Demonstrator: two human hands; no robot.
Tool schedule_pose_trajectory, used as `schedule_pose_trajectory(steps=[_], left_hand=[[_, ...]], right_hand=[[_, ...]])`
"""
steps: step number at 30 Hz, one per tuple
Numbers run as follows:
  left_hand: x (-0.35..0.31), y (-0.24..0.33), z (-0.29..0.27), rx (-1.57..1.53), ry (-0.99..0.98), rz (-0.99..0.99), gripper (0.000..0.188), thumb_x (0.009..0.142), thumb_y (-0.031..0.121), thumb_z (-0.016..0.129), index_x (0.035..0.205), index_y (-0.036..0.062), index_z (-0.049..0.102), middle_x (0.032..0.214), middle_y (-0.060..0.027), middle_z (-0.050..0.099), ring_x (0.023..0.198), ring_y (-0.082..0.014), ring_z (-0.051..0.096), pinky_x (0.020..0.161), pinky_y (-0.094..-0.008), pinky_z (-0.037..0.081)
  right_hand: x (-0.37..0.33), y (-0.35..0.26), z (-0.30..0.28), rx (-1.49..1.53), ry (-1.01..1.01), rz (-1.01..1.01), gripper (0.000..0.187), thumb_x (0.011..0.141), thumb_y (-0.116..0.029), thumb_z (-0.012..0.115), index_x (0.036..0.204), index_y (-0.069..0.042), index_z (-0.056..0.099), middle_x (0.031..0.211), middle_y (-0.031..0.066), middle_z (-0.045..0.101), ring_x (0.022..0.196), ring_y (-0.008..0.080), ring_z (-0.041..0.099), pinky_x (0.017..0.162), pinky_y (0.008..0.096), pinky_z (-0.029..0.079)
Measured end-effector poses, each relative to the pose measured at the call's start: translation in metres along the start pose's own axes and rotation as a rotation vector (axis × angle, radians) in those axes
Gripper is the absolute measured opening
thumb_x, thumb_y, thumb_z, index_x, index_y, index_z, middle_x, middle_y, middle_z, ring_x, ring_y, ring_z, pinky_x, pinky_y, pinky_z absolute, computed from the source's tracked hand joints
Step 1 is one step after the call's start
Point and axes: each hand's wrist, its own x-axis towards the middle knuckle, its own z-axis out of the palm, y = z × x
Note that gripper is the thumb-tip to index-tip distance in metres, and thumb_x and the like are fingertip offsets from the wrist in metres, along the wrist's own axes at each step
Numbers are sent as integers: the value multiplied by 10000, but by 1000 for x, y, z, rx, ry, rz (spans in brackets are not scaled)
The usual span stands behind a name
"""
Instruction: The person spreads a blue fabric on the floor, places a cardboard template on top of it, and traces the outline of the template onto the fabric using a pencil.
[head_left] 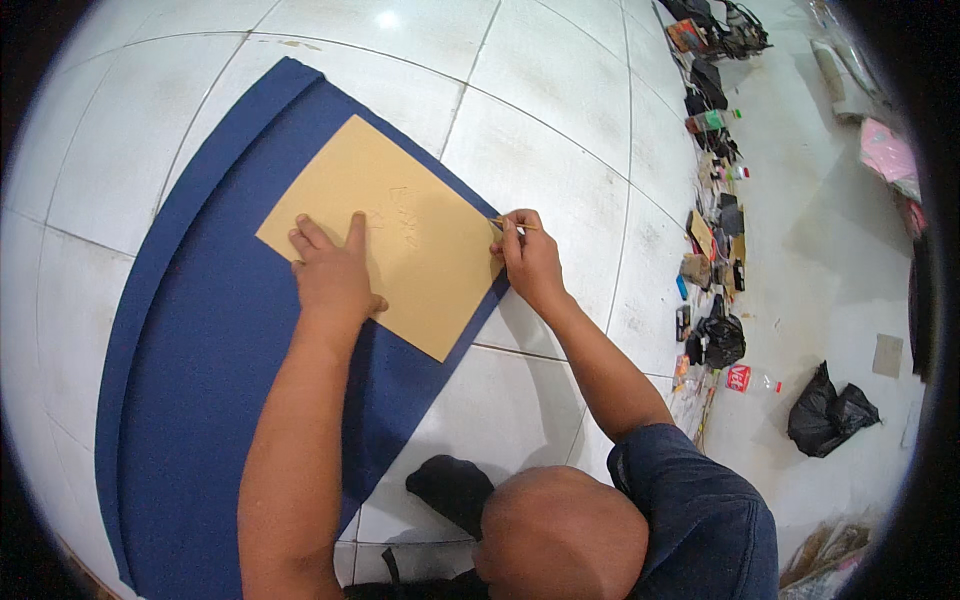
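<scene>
A long piece of navy blue cloth point(215, 370) lies on the floor, its left edge folded over in a band. On its upper part rests a flat tan cardboard piece point(430, 290) with faint handwriting. My left hand point(335, 275) lies on the cardboard with its fingers spread, pressing near its left side. At the cardboard's right corner, my right hand point(532, 262) pinches a thin pencil point(517, 224). The pencil's tip is at the edge of the cardboard, over the cloth; whether it touches the cloth I cannot tell.
White floor tiles point(560, 150) surround the cloth. Along the right runs a row of clutter, with plastic bottles point(740, 378) and black bags point(722, 335). Another black plastic bag point(830, 412) lies further right. My bent knee point(565, 530) is close to the cloth's lower right edge.
</scene>
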Motion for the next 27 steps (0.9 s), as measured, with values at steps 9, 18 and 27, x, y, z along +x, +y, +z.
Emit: schedule_pose_trajectory(steps=[9,18,27], left_hand=[[-3,6,-8,0,-33,-11,1244,617,339,984,1627,258,261,1598,-424,134,1487,-571,240,1106,-553,452],[3,0,2,34,-3,0,1306,573,340,993,1630,275,229,1573,-450,147,1451,-624,255,1122,-544,456],[1,0,0,27,-4,1,1315,563,340,1000,1627,278,230,1566,-456,151,1445,-625,266,1123,-547,458]], right_hand=[[-29,26,-11,172,93,75,251,1091,-222,466,1142,16,527,910,180,750,807,227,760,733,345,597],[-33,31,-3,328,154,64,212,1102,-162,439,1112,47,479,1057,164,655,877,203,753,729,292,626],[-37,26,2,325,212,76,207,1103,-154,420,1121,46,468,1066,170,644,873,214,752,735,299,629]])
